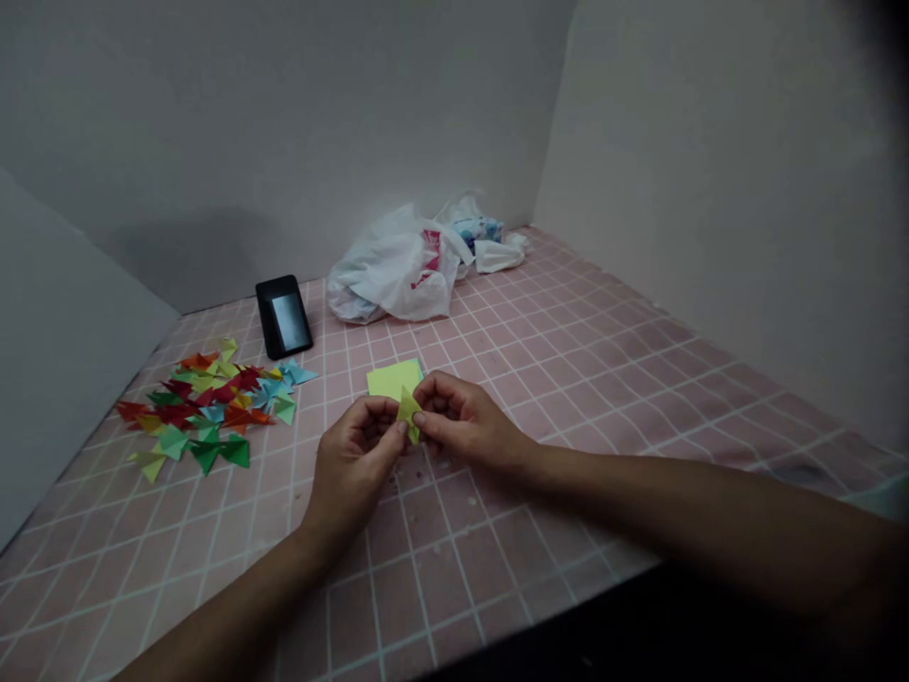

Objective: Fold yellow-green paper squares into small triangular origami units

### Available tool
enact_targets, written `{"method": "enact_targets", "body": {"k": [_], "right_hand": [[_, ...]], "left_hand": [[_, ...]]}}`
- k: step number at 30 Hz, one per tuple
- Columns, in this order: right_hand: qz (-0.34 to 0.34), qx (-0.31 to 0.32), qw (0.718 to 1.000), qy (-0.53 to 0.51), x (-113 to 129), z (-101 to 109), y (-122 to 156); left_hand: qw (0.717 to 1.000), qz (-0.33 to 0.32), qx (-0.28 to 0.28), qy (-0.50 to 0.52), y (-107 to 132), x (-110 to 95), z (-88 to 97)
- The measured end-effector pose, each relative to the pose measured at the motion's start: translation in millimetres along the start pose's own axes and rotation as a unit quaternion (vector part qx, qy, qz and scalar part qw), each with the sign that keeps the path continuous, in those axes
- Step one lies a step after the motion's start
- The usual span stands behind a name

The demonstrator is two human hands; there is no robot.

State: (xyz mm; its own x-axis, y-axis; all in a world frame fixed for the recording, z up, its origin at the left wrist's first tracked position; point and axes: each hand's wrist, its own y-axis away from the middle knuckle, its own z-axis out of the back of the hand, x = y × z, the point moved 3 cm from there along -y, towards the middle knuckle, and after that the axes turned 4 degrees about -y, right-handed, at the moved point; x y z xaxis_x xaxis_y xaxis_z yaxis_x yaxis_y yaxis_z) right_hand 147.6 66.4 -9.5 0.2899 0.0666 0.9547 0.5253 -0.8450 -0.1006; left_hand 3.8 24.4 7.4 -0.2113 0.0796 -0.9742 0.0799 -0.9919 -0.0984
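The left hand [353, 464] and right hand [465, 421] hold their fingers together on a folded yellow-green paper [408, 412] at the center. It seems light and soft, so better to pinch its edges. Just behind lies a yellow-green sheet [393, 381]; at 10 o'clock, many folded colored papers [199, 407].

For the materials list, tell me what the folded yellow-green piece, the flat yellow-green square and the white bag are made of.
The folded piece looks like thin matte paper: sharp creases. The flat square looks like the same paper, dull-surfaced. The white bag seems thin plastic film: soft crumples.
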Motion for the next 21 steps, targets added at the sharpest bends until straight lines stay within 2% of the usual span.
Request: {"method": "enact_targets", "body": {"k": [8,15,18,21], "right_hand": [[0.021,0.009,0.999,-0.044,2.4,-2.5,0.0],[0.036,0.011,0.999,-0.012,3.2,-0.3,-0.4],[0.063,0.019,0.998,0.01,1.6,0.1,-0.7],[0.072,0.023,0.997,0.016,2.0,-0.4,0.0]], "left_hand": [[0.999,0.008,0.011,0.04,0.7,3.5,2.0],[0.997,0.026,0.024,0.068,1.1,9.1,2.3],[0.997,0.029,0.009,0.069,0.0,8.0,1.5],[0.998,-0.001,-0.02,0.063,-1.2,4.8,1.2]]}}
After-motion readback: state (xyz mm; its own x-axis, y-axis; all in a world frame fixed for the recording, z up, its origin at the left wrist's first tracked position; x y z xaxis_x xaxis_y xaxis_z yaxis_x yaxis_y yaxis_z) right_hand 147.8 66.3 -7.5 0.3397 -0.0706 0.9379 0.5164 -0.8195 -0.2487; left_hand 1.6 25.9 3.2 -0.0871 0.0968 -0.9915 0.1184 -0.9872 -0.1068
